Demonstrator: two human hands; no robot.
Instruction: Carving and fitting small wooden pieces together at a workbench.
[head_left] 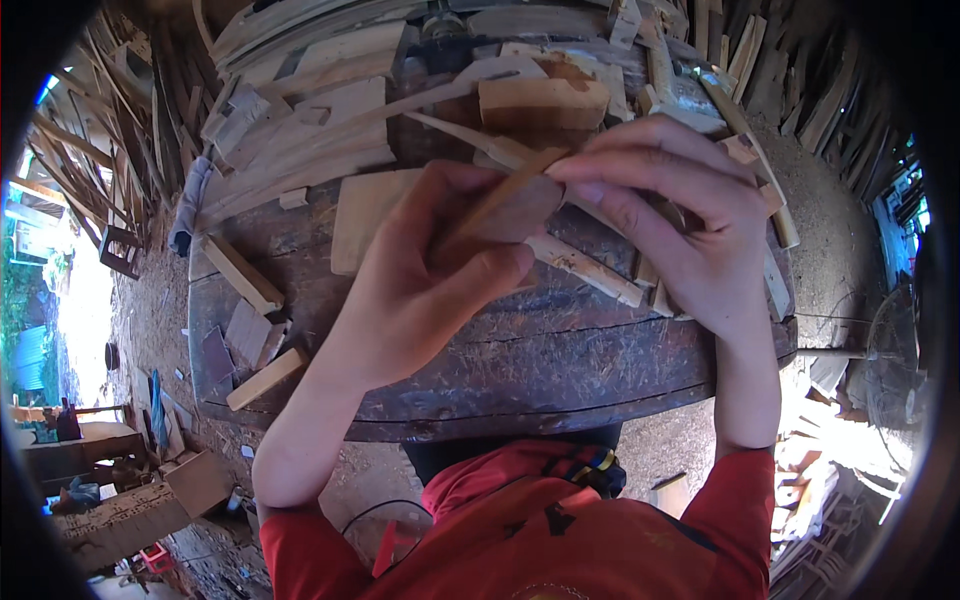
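Over the dark, scuffed wooden worktop (540, 370), inward from its near edge, the left hand (400, 290) clasps a flat brown wooden piece (515, 210), seemingly steadying it while the right hand (690, 205) pinches its far end. Beyond, toward the far edge, sits a tan rectangular wooden block (545, 104).

A wood piece (515, 208) sits between the left fingers (497, 268) and right fingers (650, 170) — the desk (560, 360) beneath them, a block (545, 103) beyond, battens (243, 274) to their left, lumber (835, 95) farther right past the desk.

Passage: workbench (580, 365) middle, nearside of held wood piece (510, 210). Obstacles: planks (320, 130), thick block (545, 104) beyond; offcuts (268, 378) left.
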